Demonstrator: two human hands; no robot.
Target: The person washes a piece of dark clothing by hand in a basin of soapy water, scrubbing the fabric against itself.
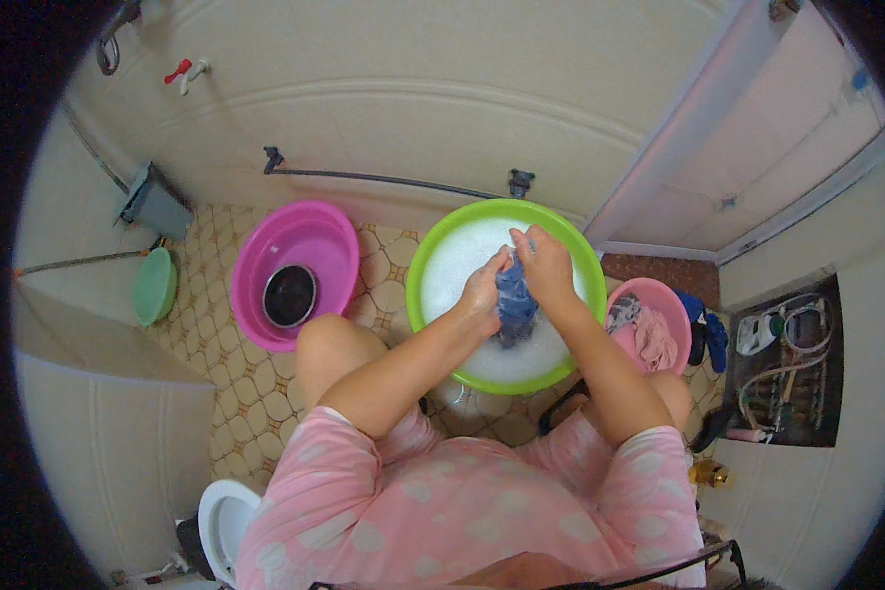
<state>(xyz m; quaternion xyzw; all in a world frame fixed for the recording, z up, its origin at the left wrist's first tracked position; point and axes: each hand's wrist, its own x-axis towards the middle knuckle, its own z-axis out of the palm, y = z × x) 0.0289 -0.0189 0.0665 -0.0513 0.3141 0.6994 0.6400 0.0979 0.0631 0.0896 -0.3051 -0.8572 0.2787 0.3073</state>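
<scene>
A wet blue cloth (516,299) is bunched between my two hands over the green plastic basin (417,284). White suds (450,258) cover the water in the basin, and the cloth's lower end reaches into them. My left hand (484,291) grips the cloth from the left side. From the right, my right hand (544,264) is closed on its upper part, with some cloth showing between the fingers. Whether the piece is a garment cannot be told.
A magenta basin (332,243) with a dark round bowl (290,295) inside stands left on the tiled floor (243,413). Close by on the right, a pink basin (680,324) holds clothes (653,335). A pipe (383,178) runs along the wall behind; a toilet (225,516) is at lower left.
</scene>
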